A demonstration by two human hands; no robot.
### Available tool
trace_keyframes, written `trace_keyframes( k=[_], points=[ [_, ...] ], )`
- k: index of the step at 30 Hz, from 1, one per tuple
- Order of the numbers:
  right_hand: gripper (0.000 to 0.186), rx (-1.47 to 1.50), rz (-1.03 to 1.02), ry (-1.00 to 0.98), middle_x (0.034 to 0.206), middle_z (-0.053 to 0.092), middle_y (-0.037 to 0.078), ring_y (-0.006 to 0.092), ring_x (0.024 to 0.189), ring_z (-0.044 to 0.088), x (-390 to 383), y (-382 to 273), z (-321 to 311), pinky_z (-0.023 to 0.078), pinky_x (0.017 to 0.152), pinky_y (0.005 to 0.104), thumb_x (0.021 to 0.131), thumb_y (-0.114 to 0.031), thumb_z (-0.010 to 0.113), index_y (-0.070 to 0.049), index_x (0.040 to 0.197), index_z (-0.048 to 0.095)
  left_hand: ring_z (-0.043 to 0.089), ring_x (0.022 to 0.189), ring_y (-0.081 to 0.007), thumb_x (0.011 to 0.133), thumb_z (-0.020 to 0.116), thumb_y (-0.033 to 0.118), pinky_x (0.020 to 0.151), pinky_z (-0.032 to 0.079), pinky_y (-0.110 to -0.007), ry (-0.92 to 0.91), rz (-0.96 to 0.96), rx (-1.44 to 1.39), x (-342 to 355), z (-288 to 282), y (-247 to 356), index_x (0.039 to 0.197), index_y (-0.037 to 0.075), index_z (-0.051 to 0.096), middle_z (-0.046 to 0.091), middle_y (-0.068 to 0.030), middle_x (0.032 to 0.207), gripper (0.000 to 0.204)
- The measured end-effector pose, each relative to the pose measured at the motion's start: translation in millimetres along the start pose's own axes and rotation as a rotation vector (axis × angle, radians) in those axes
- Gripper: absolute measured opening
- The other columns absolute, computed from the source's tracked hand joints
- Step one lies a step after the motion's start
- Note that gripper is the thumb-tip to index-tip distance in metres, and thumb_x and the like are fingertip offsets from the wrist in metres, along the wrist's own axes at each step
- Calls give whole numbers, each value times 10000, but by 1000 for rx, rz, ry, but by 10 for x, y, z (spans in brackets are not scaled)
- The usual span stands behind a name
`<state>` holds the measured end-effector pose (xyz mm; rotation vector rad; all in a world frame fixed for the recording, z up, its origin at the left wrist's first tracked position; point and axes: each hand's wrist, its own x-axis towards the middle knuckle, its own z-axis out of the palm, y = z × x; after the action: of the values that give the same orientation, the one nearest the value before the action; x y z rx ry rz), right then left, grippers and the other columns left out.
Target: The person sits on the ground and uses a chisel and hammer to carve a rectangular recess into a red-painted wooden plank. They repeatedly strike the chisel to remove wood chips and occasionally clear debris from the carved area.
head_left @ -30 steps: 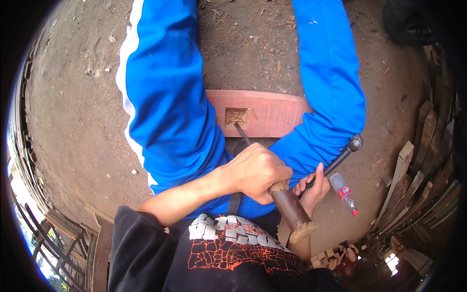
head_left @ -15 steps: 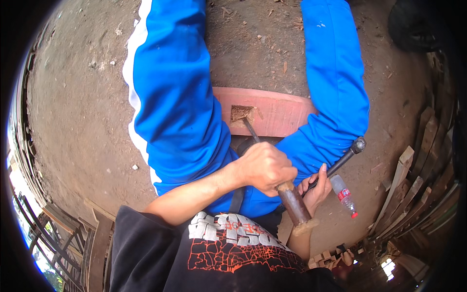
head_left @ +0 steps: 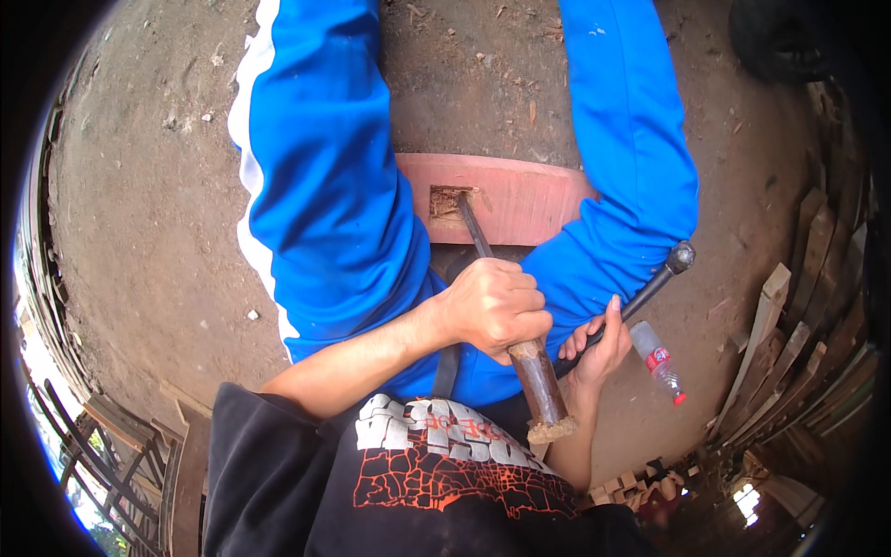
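The left arm comes across the lap from a black sleeve (head_left: 255, 455), elbow out to the side, and the left hand (head_left: 497, 311) is closed in a fist around a chisel (head_left: 542, 390), knuckles up. Its wooden handle slants back toward the belly, frayed end nearest the shirt (head_left: 445, 464), while the blade reaches forward into the squared hole (head_left: 447, 205) in a reddish plank (head_left: 529, 200). The right hand (head_left: 599, 351) sits lower, beside the right thigh, fingers wrapped round the black shaft of a hammer (head_left: 650, 292), one digit sticking up.

Half a second ago the blade met the hole near its close edge; now it has shifted to the upper right part, and the handle has swung a little leftward. The right hand keeps the same hold.

The plank lies crosswise between the blue trouser legs (head_left: 325, 167), which cover both its ends, so side room there is tight. Beyond its far edge, chip-strewn ground (head_left: 473, 93) runs on between the shins. A plastic bottle (head_left: 657, 362) lies just beside the right hand, and stacked boards (head_left: 770, 325) stand farther right.
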<state>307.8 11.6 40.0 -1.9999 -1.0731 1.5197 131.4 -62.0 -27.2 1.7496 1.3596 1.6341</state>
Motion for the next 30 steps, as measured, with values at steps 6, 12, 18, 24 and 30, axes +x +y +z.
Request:
trace_keyframes(
  k=[6, 12, 18, 24, 30],
  points=[
    [476, 16, 23, 4, 463, 381, 54, 147, 331, 374, 11, 11, -11, 333, 310, 302, 994, -391, 525, -71, 664, 403, 473, 471, -201, 552, 719, 290, 416, 353, -359, -104, -63, -48, 16, 15, -18, 644, 135, 541, 418, 7, 557, 253],
    [479, 32, 16, -9, 462, 387, 59, 148, 331, 380, 19, 18, -25, 338, 312, 302, 993, -393, 528, -72, 660, 402, 527, 520, -245, 542, 700, 260, 455, 403, -392, -324, -223, -98, 32, -18, -13, 667, 131, 561, 476, -17, 576, 227],
    [479, 21, 18, -11, 456, 380, 56, 150, 328, 383, 37, 20, -48, 343, 312, 300, 993, -390, 529, -73, 659, 400, 512, 511, -232, 531, 687, 281, 451, 390, -387, -274, -128, -127, 126, -252, 112, 655, 137, 548, 457, -9, 573, 236],
    [474, 24, 12, -11, 457, 382, 56, 148, 328, 381, 34, 8, -33, 343, 311, 299, 997, -381, 527, -74, 660, 398, 535, 515, -269, 567, 707, 266, 451, 408, -418, -247, -161, -130, 92, -179, 14, 622, 106, 489, 485, -39, 556, 276],
    [472, 46, 17, -19, 455, 383, 53, 145, 324, 378, 37, 14, -38, 342, 307, 298, 998, -377, 527, -77, 658, 395, 542, 503, -280, 567, 700, 253, 447, 402, -427, -269, -206, -156, 70, -85, 0, 594, 103, 493, 488, -50, 532, 257]
  ],
)
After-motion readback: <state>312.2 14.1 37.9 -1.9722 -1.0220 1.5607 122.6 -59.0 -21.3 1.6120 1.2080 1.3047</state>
